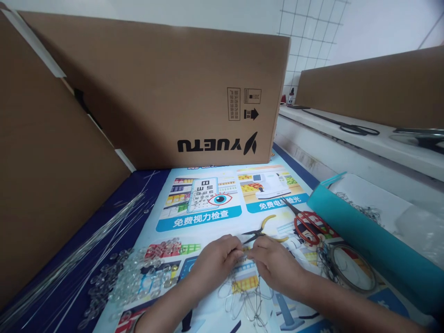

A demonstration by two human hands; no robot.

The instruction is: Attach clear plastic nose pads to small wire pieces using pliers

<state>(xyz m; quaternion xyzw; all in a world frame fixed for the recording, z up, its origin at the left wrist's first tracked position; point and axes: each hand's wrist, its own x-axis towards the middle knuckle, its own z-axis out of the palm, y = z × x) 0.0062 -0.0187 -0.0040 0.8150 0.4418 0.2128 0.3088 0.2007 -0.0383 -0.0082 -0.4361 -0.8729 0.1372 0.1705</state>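
Note:
My left hand (219,257) and my right hand (276,264) are close together over the printed sheet (204,238). The fingertips of both are pinched, nearly meeting, on something too small to make out. Just beyond them lies a pair of pliers (258,232) with yellow handles. Several bent wire loops (249,303) rest on the sheet below my hands. Left of my left hand is a spread of clear beads (138,277). Red-handled scissors (308,225) and a ring-shaped coil (353,268) lie to the right of my right hand.
Long thin wires (93,249) lie along the blue surface at the left. Big cardboard panels (156,101) stand at the back and left. A teal box (371,245) holding small wire pieces borders the right side. Black scissors (347,127) lie on a white ledge (391,150).

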